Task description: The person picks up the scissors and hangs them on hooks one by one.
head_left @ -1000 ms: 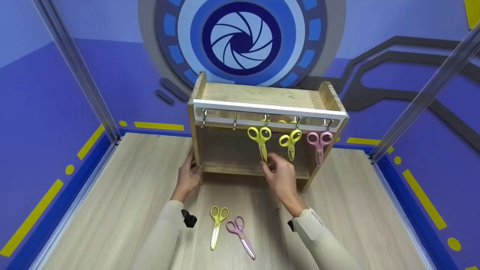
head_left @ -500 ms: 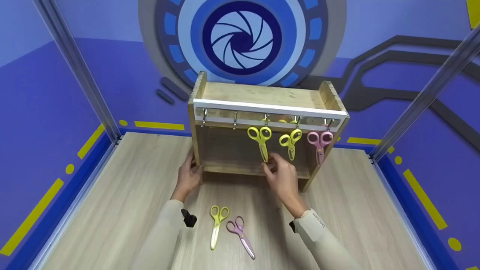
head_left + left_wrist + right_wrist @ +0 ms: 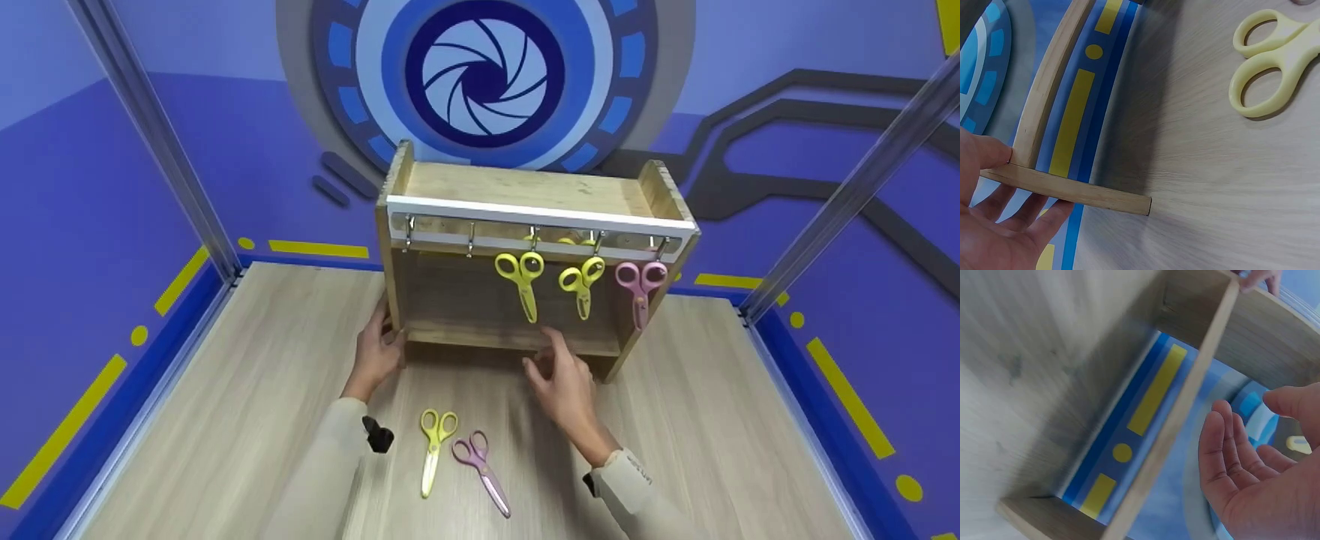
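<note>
A small wooden shelf (image 3: 525, 186) stands on the table, with a row of metal hooks (image 3: 471, 238) along its front rail. My left hand (image 3: 377, 351) grips its left side panel, thumb inside and fingers outside, as the left wrist view shows. Yellow scissors (image 3: 528, 292) hang blades down from a middle hook. To their right hang smaller yellow scissors (image 3: 583, 289) and pink scissors (image 3: 640, 289). Just below the middle pair, my right hand (image 3: 566, 382) is apart from them, fingers loosely bent and nothing between them; the right wrist view shows the palm (image 3: 1264, 500) bare.
Another yellow pair of scissors (image 3: 432, 454) and a pinkish-purple pair (image 3: 486, 478) lie on the wood-grain table (image 3: 300, 360) in front of the shelf, between my forearms. Blue printed walls (image 3: 217, 150) stand behind and at both sides, with metal posts (image 3: 847, 187) at the corners.
My right hand has let go of the tip of the hanging yellow scissors and drawn slightly down and back. The left hand keeps its grip on the shelf.
</note>
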Demonstrator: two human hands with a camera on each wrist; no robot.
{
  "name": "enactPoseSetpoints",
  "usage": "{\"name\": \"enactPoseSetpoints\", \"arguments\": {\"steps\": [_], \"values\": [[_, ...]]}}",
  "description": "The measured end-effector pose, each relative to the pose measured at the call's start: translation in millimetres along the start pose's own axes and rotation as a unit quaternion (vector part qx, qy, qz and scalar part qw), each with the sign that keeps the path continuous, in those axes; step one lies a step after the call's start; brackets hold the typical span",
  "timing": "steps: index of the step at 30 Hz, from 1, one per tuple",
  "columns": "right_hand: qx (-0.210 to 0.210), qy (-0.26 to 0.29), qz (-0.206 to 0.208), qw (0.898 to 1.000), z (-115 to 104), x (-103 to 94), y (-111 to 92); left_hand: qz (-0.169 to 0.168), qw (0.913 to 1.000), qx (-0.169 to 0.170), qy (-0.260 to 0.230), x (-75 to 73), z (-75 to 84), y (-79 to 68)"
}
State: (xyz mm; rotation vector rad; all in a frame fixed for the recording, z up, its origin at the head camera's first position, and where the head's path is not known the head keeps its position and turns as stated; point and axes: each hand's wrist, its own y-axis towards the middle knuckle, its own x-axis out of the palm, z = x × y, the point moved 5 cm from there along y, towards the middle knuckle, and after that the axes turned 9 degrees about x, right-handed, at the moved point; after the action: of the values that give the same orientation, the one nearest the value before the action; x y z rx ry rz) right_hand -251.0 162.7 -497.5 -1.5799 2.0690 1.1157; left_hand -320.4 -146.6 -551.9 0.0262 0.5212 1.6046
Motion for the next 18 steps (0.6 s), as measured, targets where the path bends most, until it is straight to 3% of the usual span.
{"name": "enactPoseSetpoints", "arguments": {"steps": [12,18], "values": [[-0.05,-0.048,-0.131,0.989,2,29.6,-51,-0.004,1.0,0.002,0.0,0.4,0.5,1.0],[-0.086,-0.1,-0.146,0.981,-2,43.3,-74,-0.002,0.9998,0.022,0.006,-0.9,0.0,1.4]]}}
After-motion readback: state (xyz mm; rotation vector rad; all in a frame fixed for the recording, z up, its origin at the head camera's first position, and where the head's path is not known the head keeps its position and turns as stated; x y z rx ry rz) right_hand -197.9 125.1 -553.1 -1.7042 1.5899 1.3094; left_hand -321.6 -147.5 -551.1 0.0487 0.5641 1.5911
